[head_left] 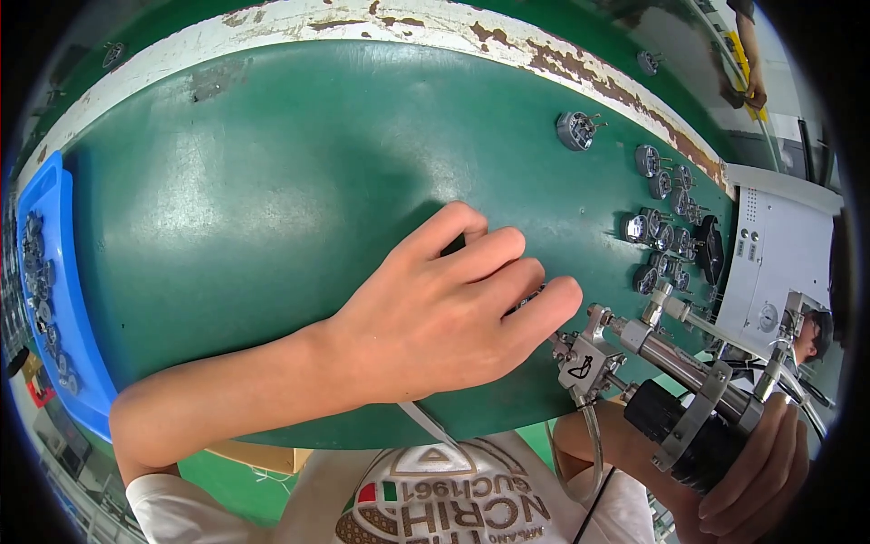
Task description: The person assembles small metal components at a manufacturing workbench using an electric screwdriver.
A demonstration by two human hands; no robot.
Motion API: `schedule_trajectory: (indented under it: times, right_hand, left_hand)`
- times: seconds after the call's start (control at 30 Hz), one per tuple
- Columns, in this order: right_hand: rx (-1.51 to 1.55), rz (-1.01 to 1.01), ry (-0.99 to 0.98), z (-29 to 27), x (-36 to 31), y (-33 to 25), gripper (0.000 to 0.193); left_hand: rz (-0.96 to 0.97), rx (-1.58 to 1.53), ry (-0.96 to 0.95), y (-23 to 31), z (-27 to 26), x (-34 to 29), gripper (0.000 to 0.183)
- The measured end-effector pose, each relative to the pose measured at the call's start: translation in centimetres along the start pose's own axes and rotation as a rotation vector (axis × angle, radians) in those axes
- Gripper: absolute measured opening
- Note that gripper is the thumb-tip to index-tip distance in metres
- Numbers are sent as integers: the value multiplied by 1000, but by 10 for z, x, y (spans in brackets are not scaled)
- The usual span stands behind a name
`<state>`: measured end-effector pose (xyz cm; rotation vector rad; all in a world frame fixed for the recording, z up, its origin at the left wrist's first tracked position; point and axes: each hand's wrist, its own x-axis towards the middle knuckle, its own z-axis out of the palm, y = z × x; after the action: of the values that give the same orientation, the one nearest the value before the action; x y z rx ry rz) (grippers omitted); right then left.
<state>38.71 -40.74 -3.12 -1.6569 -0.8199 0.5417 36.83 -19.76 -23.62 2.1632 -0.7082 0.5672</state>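
- Head view: my left hand is over the green table, with its back up and its fingers bent down.
- It is mostly closed. A dark, shiny bit peeks out between two fingers, but I can't tell what it is or if I'm gripping it, because my fingertips are hidden.
- My right hand is down and to the right of my left one. Its fingers are wrapped around the back end of a silver and black tool.
- The tool tilts up from my right hand toward my left. Its small metal block is just beside my left pointing finger.
- A clear tube hangs down from that block, between my two hands.
- Up and to the right of my left hand, one round grey part with thin pins sits by itself.
- Farther right of that hand is a bunch of round parts, with a flat black thing beside them.
- Past the bunch is a white machine with a little round dial.
- Well to the left of my left hand is a blue tray with small grey pieces in it.
- Far above my left hand runs a white ledge with chipped paint.
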Motion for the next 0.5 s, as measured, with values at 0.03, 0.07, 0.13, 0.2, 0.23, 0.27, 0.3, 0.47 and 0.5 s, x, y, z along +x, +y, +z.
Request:
schedule_trajectory:
  times: [0.03, 0.07, 0.13, 0.2, 0.23, 0.27, 0.3, 0.47, 0.5]
  right_hand:
    - [134, -155, 2, -1, 0, 17, 37]
    - [271, -311, 3, 0, 1, 28, 37]
    - [256, -345, 45, 9, 5, 33, 36]
    - [242, -386, 81, 13, 8, 33, 35]
    - [214, -360, 91, 14, 8, 32, 35]
    - [184, -331, 104, 16, 6, 29, 35]
    - [180, -335, 106, 13, 6, 28, 35]
    - [266, -566, 64, 4, -3, 22, 40]
    - [273, -560, 155, 3, -17, 14, 44]
  left_hand:
    - [4, -10, -20, 0, -1, 0, 24]
    - [5, -9, -19, 2, -2, 1, 24]
    - [-57, -79, -36, 5, -4, 3, 26]
    - [-54, -71, -98, 4, -8, 5, 28]
    - [-51, -67, -163, 4, -10, 7, 29]
    - [-47, -66, -162, 4, -11, 7, 29]
    - [-32, -71, -158, 2, -10, 7, 29]
    - [9, -25, -129, 0, -7, 5, 29]
    - [0, -37, -128, 2, -8, 6, 29]
